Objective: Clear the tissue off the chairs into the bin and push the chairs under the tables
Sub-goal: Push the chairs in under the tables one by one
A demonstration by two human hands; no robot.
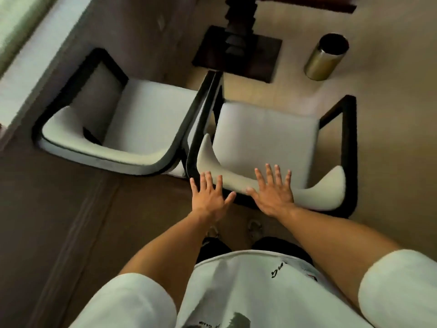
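Both hands, left (209, 198) and right (274, 194), lay flat with fingers spread on the curved backrest of the nearer white-cushioned black-framed chair (267, 136). Beyond the fingertips stood the brass-coloured cylindrical bin (325, 59), right of the dark desk base (237, 52).

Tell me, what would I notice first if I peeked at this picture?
Two open hands, the left hand and the right hand, spread flat at the curved back of the nearer white chair in the middle. Another white chair stands right beside it on the left. A shiny gold bin stands on the floor at the upper right.
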